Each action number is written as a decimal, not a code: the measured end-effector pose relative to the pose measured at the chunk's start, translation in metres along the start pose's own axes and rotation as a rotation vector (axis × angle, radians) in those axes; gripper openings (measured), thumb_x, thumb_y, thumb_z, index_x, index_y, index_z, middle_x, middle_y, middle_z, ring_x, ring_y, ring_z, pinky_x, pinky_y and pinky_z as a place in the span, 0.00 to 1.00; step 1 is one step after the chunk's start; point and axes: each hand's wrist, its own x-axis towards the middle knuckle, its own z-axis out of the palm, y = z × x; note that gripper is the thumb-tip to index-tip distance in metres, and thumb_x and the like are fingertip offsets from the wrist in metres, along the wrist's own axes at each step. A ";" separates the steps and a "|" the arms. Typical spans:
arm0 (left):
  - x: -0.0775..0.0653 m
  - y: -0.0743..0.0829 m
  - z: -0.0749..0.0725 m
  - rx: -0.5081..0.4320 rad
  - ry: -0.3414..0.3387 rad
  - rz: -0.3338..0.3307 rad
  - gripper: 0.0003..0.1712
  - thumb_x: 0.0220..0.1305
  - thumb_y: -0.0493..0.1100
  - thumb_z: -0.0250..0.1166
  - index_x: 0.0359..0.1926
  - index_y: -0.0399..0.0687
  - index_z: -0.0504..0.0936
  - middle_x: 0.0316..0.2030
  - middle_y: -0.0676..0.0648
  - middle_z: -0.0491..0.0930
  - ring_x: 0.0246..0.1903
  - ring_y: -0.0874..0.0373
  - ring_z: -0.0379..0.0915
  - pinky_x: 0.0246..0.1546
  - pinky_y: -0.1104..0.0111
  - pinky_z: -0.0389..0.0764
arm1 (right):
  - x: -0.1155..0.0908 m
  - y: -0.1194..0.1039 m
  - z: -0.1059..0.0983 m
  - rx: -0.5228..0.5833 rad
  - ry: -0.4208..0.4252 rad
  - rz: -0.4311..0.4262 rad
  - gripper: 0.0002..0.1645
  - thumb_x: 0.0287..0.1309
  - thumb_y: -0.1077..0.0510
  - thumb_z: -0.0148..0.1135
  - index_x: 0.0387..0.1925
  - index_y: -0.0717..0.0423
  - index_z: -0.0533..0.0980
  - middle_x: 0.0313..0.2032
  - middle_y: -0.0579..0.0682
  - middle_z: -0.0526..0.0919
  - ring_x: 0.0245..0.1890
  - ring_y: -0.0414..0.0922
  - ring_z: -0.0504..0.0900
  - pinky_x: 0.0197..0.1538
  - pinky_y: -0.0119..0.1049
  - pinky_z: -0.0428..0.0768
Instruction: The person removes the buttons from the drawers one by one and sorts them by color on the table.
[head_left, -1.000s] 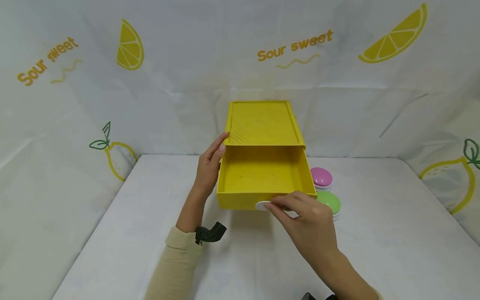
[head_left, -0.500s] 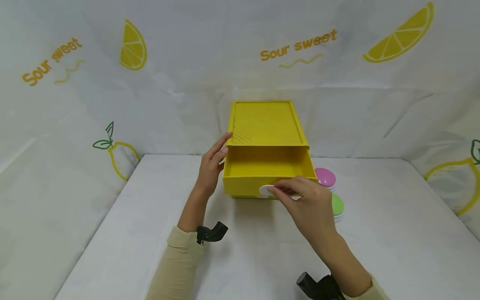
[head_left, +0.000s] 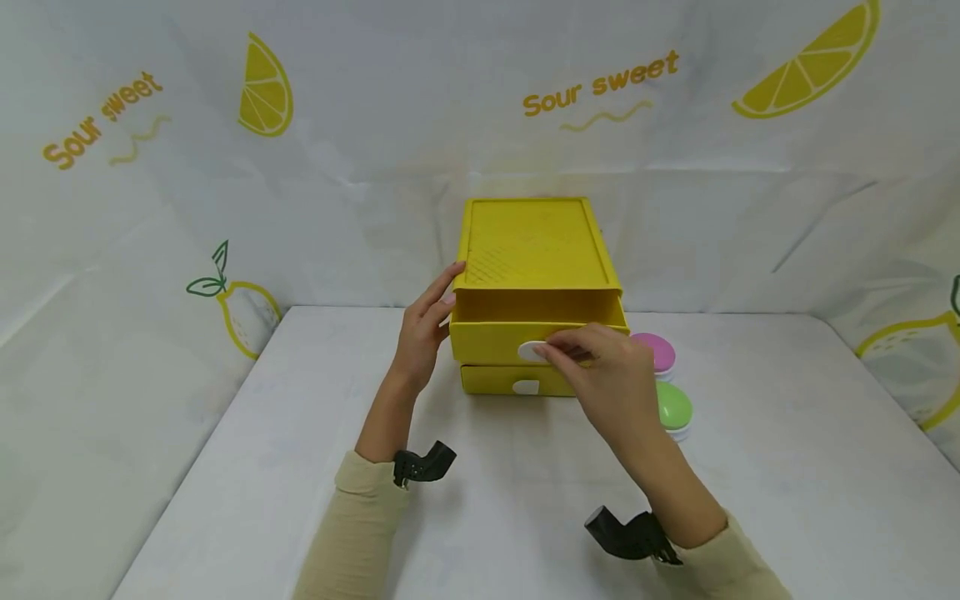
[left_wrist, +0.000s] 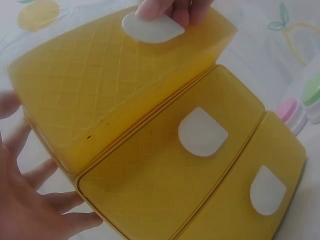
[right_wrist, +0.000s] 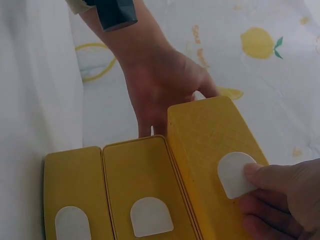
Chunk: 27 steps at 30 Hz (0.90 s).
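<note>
A yellow drawer unit [head_left: 534, 242] stands at the back of the table in the head view. Its top drawer [head_left: 486, 343] sticks partway out, and the visible strip of its inside is bare. My right hand [head_left: 617, 371] pinches that drawer's white handle [right_wrist: 232, 175] between thumb and fingers. Along the unit's left side rests my left hand [head_left: 418, 343], fingers extended and spread in the left wrist view. Below, the middle drawer [left_wrist: 145, 170] and bottom drawer [left_wrist: 235, 215] are pushed in, each with its own white handle.
Just right of the unit stand a pink-topped round object [head_left: 657, 352] and a green-topped one [head_left: 673, 406], both with white sides. A white cloth with lemon prints [head_left: 360, 233] hangs behind the white table [head_left: 787, 433].
The top drawer has slid back into the unit by a good part of its length, my right hand moving forward with its handle. My left hand keeps its place at the side.
</note>
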 end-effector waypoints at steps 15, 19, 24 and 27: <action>0.000 -0.001 0.000 0.020 0.003 0.003 0.28 0.77 0.48 0.51 0.75 0.57 0.66 0.77 0.56 0.59 0.75 0.54 0.61 0.74 0.47 0.66 | 0.029 0.020 0.015 0.045 -0.009 0.061 0.09 0.49 0.60 0.79 0.30 0.62 0.88 0.28 0.54 0.90 0.27 0.47 0.88 0.33 0.43 0.87; 0.002 -0.004 0.001 0.041 0.015 0.010 0.28 0.77 0.46 0.55 0.75 0.60 0.67 0.77 0.57 0.60 0.72 0.53 0.66 0.72 0.52 0.69 | 0.034 0.022 0.017 0.055 -0.020 0.099 0.09 0.50 0.59 0.79 0.30 0.62 0.88 0.28 0.55 0.90 0.27 0.47 0.88 0.33 0.35 0.86; 0.003 -0.006 0.001 0.063 0.019 0.014 0.28 0.77 0.47 0.57 0.75 0.61 0.67 0.77 0.58 0.59 0.72 0.53 0.67 0.71 0.55 0.71 | 0.033 0.025 0.018 0.084 -0.033 0.144 0.09 0.52 0.59 0.78 0.33 0.61 0.88 0.30 0.54 0.90 0.29 0.47 0.89 0.36 0.31 0.87; 0.003 -0.007 0.001 0.060 0.019 0.009 0.27 0.77 0.47 0.56 0.74 0.62 0.68 0.77 0.59 0.59 0.72 0.54 0.67 0.71 0.56 0.71 | 0.024 0.028 0.023 0.135 -0.016 0.170 0.11 0.53 0.60 0.77 0.38 0.61 0.87 0.32 0.54 0.90 0.32 0.47 0.89 0.39 0.32 0.87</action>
